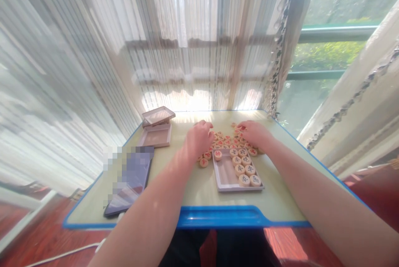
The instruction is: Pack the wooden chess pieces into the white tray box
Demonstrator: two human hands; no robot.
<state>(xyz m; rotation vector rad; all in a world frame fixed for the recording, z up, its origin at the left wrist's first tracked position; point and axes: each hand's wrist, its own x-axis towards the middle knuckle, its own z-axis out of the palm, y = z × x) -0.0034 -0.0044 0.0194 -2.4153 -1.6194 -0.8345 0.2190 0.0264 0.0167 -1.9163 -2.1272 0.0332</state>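
Round wooden Chinese chess pieces (225, 139) lie in a loose heap on a small pale green table (199, 192) with a blue rim. A shallow white tray (225, 175) near the front holds several pieces in rows along its right side. My left hand (199, 139) rests curled on the left part of the heap, fingers closed over pieces. My right hand (254, 133) lies on the right part of the heap, fingers bent down onto the pieces. What either hand grips is hidden.
Two more shallow trays (156, 123) sit stacked at the table's back left. A dark phone (132, 184) lies at the front left. Sheer curtains (124, 42) and a window stand right behind the table. A white cable (62, 254) runs over the red floor.
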